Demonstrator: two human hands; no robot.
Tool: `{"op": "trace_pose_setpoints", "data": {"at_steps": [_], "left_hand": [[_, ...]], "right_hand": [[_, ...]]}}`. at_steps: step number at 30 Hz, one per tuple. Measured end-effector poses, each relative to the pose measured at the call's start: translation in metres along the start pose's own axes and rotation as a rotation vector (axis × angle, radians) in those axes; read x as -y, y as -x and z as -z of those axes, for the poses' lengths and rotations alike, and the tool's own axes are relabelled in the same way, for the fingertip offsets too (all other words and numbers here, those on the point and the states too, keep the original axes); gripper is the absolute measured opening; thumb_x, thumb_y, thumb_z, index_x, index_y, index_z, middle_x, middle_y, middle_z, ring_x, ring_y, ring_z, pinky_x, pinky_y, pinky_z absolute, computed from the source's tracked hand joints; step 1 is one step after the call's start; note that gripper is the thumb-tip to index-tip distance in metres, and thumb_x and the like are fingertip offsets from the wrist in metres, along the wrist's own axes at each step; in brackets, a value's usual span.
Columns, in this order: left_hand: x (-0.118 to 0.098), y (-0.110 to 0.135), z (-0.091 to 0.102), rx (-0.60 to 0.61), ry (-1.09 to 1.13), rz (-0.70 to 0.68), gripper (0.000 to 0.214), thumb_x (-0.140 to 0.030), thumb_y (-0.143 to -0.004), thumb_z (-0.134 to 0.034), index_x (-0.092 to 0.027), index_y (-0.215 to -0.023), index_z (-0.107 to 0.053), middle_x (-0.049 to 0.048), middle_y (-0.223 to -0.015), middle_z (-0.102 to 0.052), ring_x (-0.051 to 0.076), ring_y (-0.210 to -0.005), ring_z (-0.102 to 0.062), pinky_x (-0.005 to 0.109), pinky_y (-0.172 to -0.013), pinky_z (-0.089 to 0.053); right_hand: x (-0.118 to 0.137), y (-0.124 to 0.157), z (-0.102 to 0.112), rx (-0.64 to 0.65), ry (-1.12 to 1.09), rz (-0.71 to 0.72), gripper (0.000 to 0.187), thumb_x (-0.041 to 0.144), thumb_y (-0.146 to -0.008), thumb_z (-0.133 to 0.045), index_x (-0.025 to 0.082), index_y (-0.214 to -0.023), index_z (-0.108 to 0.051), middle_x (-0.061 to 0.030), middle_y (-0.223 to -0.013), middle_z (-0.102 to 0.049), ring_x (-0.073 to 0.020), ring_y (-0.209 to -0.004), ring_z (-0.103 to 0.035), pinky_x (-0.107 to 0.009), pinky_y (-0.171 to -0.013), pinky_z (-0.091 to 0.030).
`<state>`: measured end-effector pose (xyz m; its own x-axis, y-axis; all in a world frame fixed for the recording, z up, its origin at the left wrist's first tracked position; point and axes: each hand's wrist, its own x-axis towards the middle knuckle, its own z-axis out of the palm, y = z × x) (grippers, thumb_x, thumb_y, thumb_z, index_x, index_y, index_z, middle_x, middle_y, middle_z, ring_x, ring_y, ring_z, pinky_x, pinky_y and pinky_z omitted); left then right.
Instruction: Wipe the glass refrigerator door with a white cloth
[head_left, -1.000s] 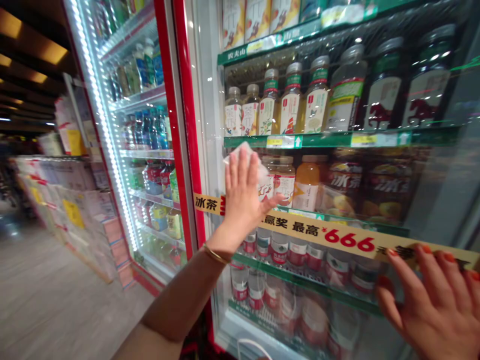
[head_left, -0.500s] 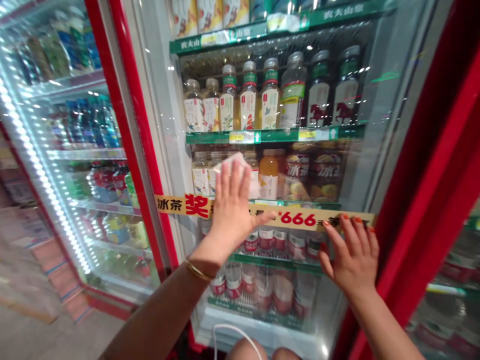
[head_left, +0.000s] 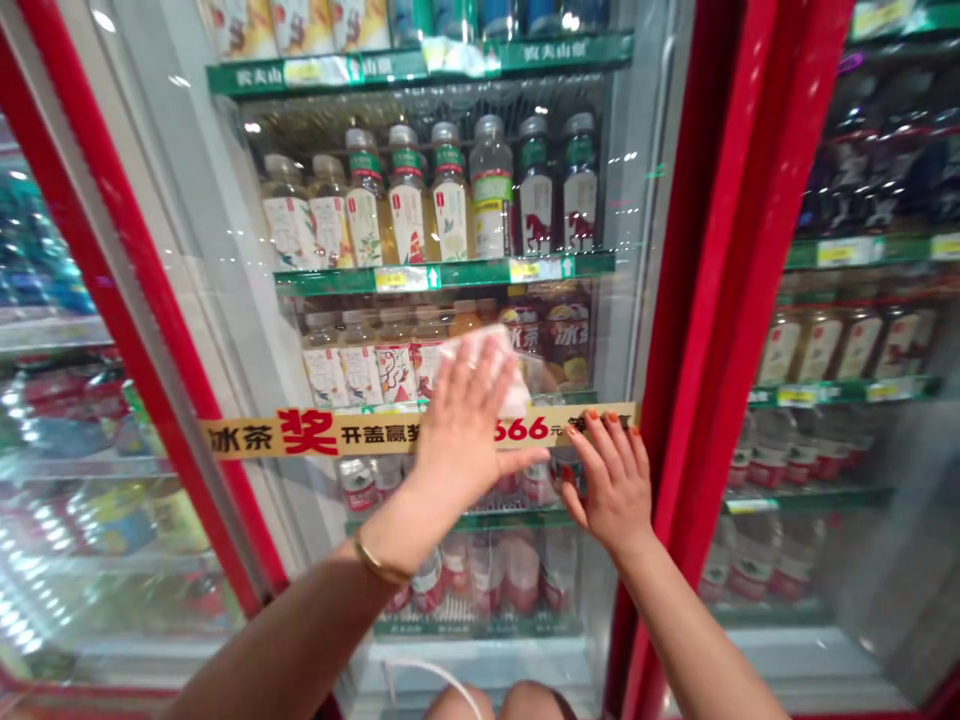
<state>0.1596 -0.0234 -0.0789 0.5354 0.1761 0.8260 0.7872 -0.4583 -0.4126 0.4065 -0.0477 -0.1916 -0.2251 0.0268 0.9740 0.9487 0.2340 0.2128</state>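
My left hand [head_left: 466, 420] lies flat with its fingers extended, holding a white tissue [head_left: 517, 392] against the glass door of a drinks cooler. Part of the tissue is hidden behind the fingers. Below the fingertips, the palm covers part of a yellow printed strip [head_left: 262, 438] running across the door. My right hand [head_left: 616, 480], with orange nails, rests its spread fingers on the strip's right end and holds nothing. Behind the glass stand bottled drinks [head_left: 409, 215] on green-edged shelves.
Red door frames [head_left: 694, 350] border the glass on both sides. Another lit cooler [head_left: 60, 335] stands at the left, and more bottles [head_left: 821, 345] show behind glass at the right. A white cord [head_left: 427, 668] hangs above my knees [head_left: 517, 702] at the bottom.
My left hand and the tissue have slid right across the glass, toward my right hand. The view has turned right. My right hand stays at the strip's right end.
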Motion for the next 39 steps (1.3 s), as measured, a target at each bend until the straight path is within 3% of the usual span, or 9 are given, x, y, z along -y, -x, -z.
{"op": "trace_pose_setpoints", "data": {"at_steps": [4,10,13,17,20,24,31,34,39], "left_hand": [[-0.007,0.065,0.0,0.126,-0.077,-0.333,0.124,-0.096,-0.088,-0.055,-0.022,-0.181,-0.017,0.0019,-0.191,-0.009,0.023,-0.178,0.012,0.044,-0.147,0.007],[0.118,0.051,0.044,0.012,-0.037,0.284,0.103,-0.087,-0.104,-0.035,-0.032,-0.18,0.007,0.0057,-0.191,0.01,0.043,-0.177,0.006,0.07,-0.142,0.003],[0.095,0.056,0.027,-0.05,-0.027,0.333,0.119,-0.095,-0.097,-0.036,-0.023,-0.181,0.006,0.0126,-0.19,0.012,0.043,-0.176,0.013,0.069,-0.143,0.0],[0.045,0.144,-0.013,0.149,-0.068,-0.017,0.126,-0.089,-0.085,-0.068,-0.033,-0.181,-0.011,0.0091,-0.188,-0.022,0.035,-0.178,-0.008,0.057,-0.147,-0.01],[0.072,0.192,-0.008,0.077,-0.166,0.215,0.113,-0.08,-0.097,-0.059,-0.027,-0.181,-0.007,0.0164,-0.187,-0.021,0.041,-0.177,-0.006,0.07,-0.143,-0.009],[0.104,0.16,0.013,-0.063,-0.105,0.687,0.106,-0.077,-0.107,-0.031,-0.008,-0.179,0.003,0.0299,-0.186,0.004,0.046,-0.175,0.011,0.081,-0.137,-0.002],[0.016,0.198,-0.022,0.083,-0.087,0.209,0.136,-0.089,-0.084,-0.07,-0.021,-0.182,-0.006,0.0191,-0.187,-0.012,0.042,-0.176,-0.007,0.068,-0.144,-0.022],[0.045,0.224,-0.01,0.035,-0.095,0.413,0.119,-0.073,-0.096,-0.066,-0.032,-0.181,0.006,0.005,-0.19,0.002,0.036,-0.176,-0.004,0.063,-0.147,-0.02],[0.056,0.173,-0.003,-0.076,-0.101,0.693,0.098,-0.065,-0.11,-0.038,-0.022,-0.178,0.018,0.0093,-0.186,0.024,0.039,-0.175,0.014,0.07,-0.146,-0.007]], "right_hand": [[0.001,-0.002,-0.002,-0.077,-0.033,0.016,0.092,0.026,-0.099,-0.067,0.016,-0.179,-0.022,-0.0157,-0.18,-0.042,-0.0279,-0.171,-0.035,-0.053,-0.14,-0.033],[0.002,0.001,-0.001,0.0,0.017,-0.019,0.083,0.028,-0.099,-0.063,0.025,-0.177,-0.036,-0.01,-0.181,-0.042,-0.029,-0.171,-0.035,-0.049,-0.142,-0.028],[0.001,0.004,0.0,0.001,0.037,-0.03,0.086,0.03,-0.098,-0.065,0.034,-0.178,-0.034,-0.0063,-0.183,-0.038,-0.0318,-0.171,-0.035,-0.052,-0.141,-0.029],[0.001,0.005,-0.002,0.026,0.02,-0.039,0.087,0.029,-0.098,-0.064,0.037,-0.178,-0.031,-0.006,-0.182,-0.039,-0.034,-0.171,-0.035,-0.058,-0.141,-0.029],[0.003,0.004,-0.003,0.036,0.012,-0.022,0.085,0.035,-0.101,-0.063,0.034,-0.179,-0.029,-0.0063,-0.185,-0.033,-0.0328,-0.173,-0.028,-0.057,-0.142,-0.025],[0.003,0.004,-0.002,0.042,0.03,0.002,0.084,0.043,-0.102,-0.068,0.037,-0.178,-0.032,-0.0051,-0.186,-0.03,-0.0348,-0.175,-0.022,-0.062,-0.142,-0.022],[0.004,0.007,-0.002,0.054,0.032,-0.044,0.081,0.04,-0.102,-0.071,0.039,-0.176,-0.036,-0.0059,-0.183,-0.039,-0.0408,-0.17,-0.036,-0.067,-0.139,-0.027],[0.003,0.009,-0.003,0.051,0.05,-0.041,0.083,0.039,-0.1,-0.073,0.041,-0.175,-0.038,-0.0067,-0.179,-0.046,-0.0432,-0.164,-0.045,-0.066,-0.138,-0.031],[-0.001,0.01,-0.003,0.026,0.074,-0.017,0.083,0.039,-0.099,-0.076,0.037,-0.175,-0.041,-0.0082,-0.179,-0.045,-0.0441,-0.166,-0.042,-0.064,-0.139,-0.03]]}}
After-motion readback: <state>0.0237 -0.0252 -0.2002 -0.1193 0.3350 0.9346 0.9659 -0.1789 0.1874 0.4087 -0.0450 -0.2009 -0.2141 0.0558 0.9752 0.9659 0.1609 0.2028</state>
